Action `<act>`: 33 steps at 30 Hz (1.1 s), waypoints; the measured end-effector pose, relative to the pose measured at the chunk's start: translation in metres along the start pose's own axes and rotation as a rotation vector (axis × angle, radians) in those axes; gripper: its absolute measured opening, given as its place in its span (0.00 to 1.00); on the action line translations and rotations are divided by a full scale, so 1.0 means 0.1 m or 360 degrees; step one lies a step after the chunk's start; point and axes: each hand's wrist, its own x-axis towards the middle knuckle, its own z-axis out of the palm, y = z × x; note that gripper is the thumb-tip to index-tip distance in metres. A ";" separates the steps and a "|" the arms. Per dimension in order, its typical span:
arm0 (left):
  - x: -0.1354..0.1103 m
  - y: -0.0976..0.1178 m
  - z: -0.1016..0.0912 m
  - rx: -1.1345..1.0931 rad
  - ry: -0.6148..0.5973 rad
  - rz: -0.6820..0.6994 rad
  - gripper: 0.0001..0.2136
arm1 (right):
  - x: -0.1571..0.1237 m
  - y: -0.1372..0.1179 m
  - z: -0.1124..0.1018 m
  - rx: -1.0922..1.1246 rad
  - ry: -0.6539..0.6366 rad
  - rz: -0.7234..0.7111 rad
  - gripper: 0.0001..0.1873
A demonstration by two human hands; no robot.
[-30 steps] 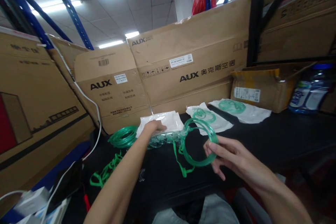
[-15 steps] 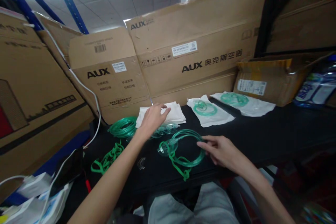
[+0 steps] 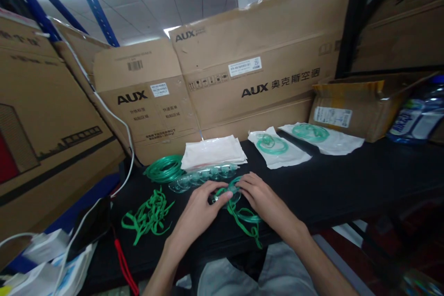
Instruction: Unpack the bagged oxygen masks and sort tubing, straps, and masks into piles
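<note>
A clear green oxygen mask lies on the black table in front of me, between my two hands. My left hand grips its left side with thumb and fingers. From the right, my right hand has its bent fingertips on the mask and its tubing, partly hiding both. The coiled green tubing shows beneath the right hand. A green elastic strap trails from the mask towards the table's front edge. Just behind the hands, several clear masks lie nested in a row.
White pouches are stacked behind the masks. Green tubing coils and a heap of green straps lie left. Two white pouches with tubing, a cardboard box and a blue bottle stand right. Large cardboard sheets wall the back.
My left hand has come back from the white pouches to the oxygen mask. My right hand has moved left from the tubing coil's right side to the mask.
</note>
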 end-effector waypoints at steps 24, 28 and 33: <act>-0.04 0.11 0.14 -0.0033 -0.0210 -0.0226 0.14 | -0.06 0.05 -0.05 0.0289 -0.0063 -0.0098 0.13; -0.17 0.15 0.17 0.0424 -0.0002 0.0003 0.11 | -0.07 0.09 0.00 0.0288 -0.0105 -0.0142 0.13; -0.24 0.06 0.21 0.0549 0.0126 0.0280 0.10 | -0.06 0.06 0.04 0.0252 -0.0126 -0.0197 0.14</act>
